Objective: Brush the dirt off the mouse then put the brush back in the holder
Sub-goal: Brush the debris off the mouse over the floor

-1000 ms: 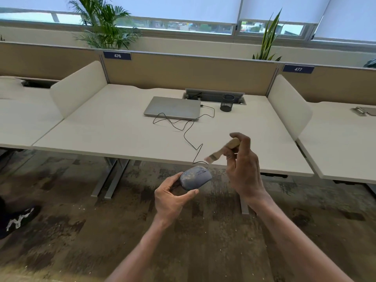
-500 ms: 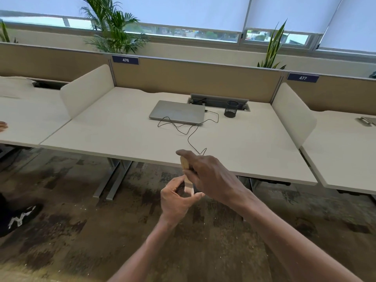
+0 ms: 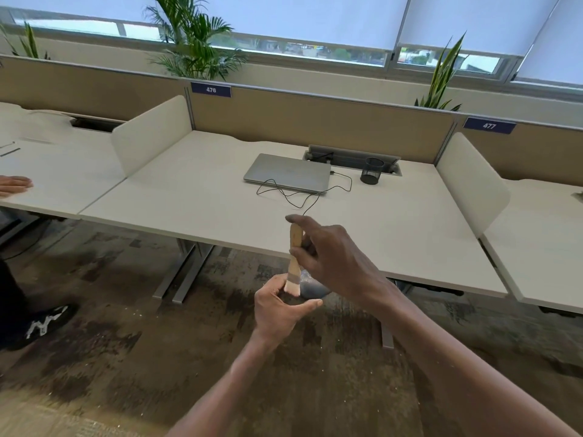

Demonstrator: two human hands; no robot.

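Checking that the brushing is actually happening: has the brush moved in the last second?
Yes. The brush swung from slanting up right of the mouse to upright, bristles down on it.

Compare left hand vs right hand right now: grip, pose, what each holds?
The left hand cups the blue-grey mouse from below, palm up; the right hand pinches the wooden brush by its handle, from above. The left hand sits lower and nearer the camera; the right hand is higher, and partly hides the mouse. The brush stands nearly upright, bristles down at the mouse. Both hands are off the desk's front edge, over the floor.
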